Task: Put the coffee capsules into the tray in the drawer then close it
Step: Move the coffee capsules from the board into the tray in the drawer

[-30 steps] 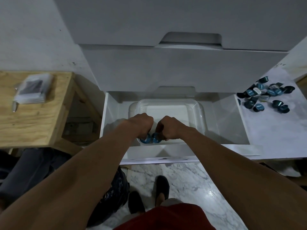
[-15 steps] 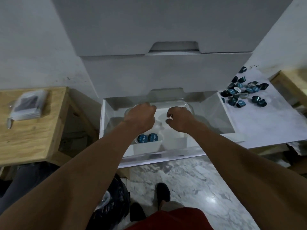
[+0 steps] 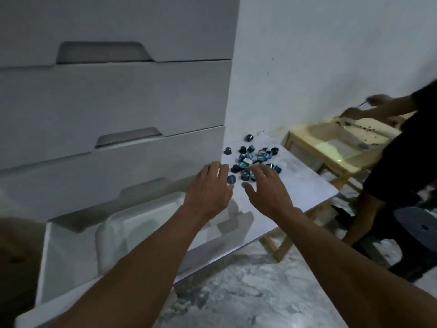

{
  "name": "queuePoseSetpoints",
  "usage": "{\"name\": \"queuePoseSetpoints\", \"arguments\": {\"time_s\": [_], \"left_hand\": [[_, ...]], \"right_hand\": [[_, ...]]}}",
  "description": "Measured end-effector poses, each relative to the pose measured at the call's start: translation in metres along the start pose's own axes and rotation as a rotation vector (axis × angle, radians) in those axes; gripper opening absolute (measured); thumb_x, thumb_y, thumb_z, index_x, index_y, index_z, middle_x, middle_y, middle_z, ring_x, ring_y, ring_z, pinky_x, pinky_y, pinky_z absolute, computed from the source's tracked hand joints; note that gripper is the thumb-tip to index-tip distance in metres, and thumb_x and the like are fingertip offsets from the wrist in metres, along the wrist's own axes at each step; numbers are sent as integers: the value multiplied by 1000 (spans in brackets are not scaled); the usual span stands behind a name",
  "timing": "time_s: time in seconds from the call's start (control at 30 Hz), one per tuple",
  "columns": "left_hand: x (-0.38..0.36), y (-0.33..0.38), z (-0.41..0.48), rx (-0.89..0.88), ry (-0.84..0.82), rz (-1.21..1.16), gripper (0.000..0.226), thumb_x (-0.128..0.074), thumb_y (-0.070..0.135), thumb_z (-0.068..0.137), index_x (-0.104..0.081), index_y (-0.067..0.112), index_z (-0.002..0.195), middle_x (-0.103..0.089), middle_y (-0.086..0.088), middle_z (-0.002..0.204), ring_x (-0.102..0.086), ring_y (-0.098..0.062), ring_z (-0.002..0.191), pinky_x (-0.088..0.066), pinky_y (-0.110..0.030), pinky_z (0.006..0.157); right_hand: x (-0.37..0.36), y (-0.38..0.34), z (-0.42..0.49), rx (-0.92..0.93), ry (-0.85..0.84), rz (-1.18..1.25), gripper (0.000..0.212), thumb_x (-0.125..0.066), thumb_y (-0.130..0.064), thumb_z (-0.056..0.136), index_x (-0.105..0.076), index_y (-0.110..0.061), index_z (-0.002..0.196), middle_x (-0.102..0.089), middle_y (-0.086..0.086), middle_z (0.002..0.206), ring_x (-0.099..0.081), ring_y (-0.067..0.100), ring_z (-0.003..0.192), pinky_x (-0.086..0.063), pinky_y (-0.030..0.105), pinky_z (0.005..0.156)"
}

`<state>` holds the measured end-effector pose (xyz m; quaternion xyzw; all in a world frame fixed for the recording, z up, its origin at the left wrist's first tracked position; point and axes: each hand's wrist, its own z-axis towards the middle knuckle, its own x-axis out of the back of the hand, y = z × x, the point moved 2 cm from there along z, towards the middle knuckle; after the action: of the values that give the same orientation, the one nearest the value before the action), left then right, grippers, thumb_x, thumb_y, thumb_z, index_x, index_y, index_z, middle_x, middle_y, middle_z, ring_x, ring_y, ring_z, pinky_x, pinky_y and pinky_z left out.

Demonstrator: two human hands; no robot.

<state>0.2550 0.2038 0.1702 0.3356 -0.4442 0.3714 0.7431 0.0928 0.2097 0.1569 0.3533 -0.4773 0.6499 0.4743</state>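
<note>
Our left hand [image 3: 208,192] and right hand [image 3: 267,192] hover spread, holding nothing, fingertips at the near edge of the coffee capsules [image 3: 253,159]; bare table [image 3: 300,188] lies rightward; the drawer [image 3: 59,256] stands open lower left.

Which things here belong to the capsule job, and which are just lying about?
For the job: coffee capsules on the white table; clear tray; open drawer; left hand and right hand, both empty, reaching toward the capsules.

Lying about: wooden table; second person working at it; closed upper drawers.
</note>
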Motion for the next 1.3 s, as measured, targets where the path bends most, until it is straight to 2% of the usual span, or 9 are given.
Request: {"name": "queuePoseSetpoints", "arguments": {"time_s": [0.17,0.3,0.43,0.57,0.8,1.03,1.13,1.2,1.3], "left_hand": [[-44,67,52,21,-1,-34,46,-48,34,93,-42,8,131,-49,-11,131,-48,-25,115,-41,-34,96],[-88,104,85,124,-64,-23,46,-48,35,92,-42,9,129,-49,-11,127,-48,-27,112,-45,-37,91],[-114,116,99,241,-133,-20,46,-47,35,93,-42,8,130,-47,-12,129,-48,-28,113,-45,-38,90],[-130,105,106,341,-175,21,47,-48,33,93,-41,6,131,-48,-14,130,-47,-29,115,-43,-37,93],[-165,56,131,433,-237,99,36,-47,33,93,-48,9,119,-51,-11,118,-51,-25,103,-43,-34,87],[-215,8,165,479,-336,106,30,-44,24,93,-50,4,116,-52,-13,113,-50,-27,102,-44,-34,85],[-237,-8,169,484,-421,103,30,-40,22,95,-54,3,114,-54,-11,113,-47,-27,103,-42,-34,84],[-242,-13,172,517,-442,136,25,-52,20,90,-56,4,109,-55,-12,108,-52,-28,99,-46,-34,80],[-245,-15,178,568,-481,137,30,-77,23,72,-60,8,92,-60,-11,92,-60,-26,82,-51,-32,63]], "right_hand": [[15,90,6,-26,-37,-20,51,-52,-39,93,-42,-14,136,-47,11,139,-45,30,124,-41,39,101],[21,162,18,-28,-99,-17,51,-53,-38,93,-43,-12,135,-47,11,137,-47,32,120,-42,39,97],[13,202,35,0,-207,15,50,-51,-38,93,-43,-13,136,-46,10,138,-46,30,122,-42,39,99],[-10,205,60,71,-285,74,49,-52,-37,93,-42,-13,136,-46,9,138,-46,29,122,-42,38,99],[-69,187,115,130,-388,157,46,-56,-32,92,-45,-11,132,-48,11,134,-46,29,121,-40,36,99],[-124,188,163,54,-481,161,37,-57,-25,91,-52,-7,123,-54,14,126,-50,30,113,-42,36,90],[-142,189,176,-22,-507,178,38,-58,-24,89,-52,-5,122,-53,16,128,-51,32,114,-43,38,92],[-151,190,180,-46,-546,165,42,-57,-25,89,-50,-5,125,-50,16,132,-49,33,117,-43,40,95],[-163,192,188,-58,-599,137,44,-58,-28,88,-50,-5,124,-49,16,131,-50,32,115,-43,40,95]]}}
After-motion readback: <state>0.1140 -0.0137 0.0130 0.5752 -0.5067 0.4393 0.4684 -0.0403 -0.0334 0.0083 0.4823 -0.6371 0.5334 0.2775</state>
